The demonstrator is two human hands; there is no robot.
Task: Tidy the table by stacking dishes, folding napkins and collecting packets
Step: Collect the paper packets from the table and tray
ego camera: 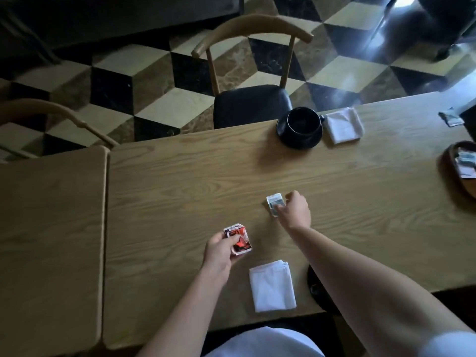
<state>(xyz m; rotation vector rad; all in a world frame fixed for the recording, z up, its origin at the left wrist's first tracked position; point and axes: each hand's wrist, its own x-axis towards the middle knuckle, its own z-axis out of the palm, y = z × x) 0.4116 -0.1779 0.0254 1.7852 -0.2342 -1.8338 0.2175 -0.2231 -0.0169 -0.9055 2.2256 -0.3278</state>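
White cloth at the bottom edge, worn by the person, lies nearest the lens; beyond it a light oak-grain worktop (180, 181) abuts a second one (51, 228) on the left, over a floor (159, 73) of black, cream and brown cube-pattern tiles. Left hand (219, 251): grip pinching a small stack of red-and-white packets (238, 239) held just above the wood. Right hand (295, 210): fingertips curled onto a single pale packet (274, 204) lying flat mid-worktop. Folded white napkin (272, 286) near the front edge, between the forearms; a dark dish (313, 282) is largely hidden by the right forearm. Far edge: black cup on saucer (300, 127), touching a second napkin (343, 124); loose packet (450, 117) at far right; brown bowl (448, 161) holding packets. Two wooden chairs (251, 73) stand behind
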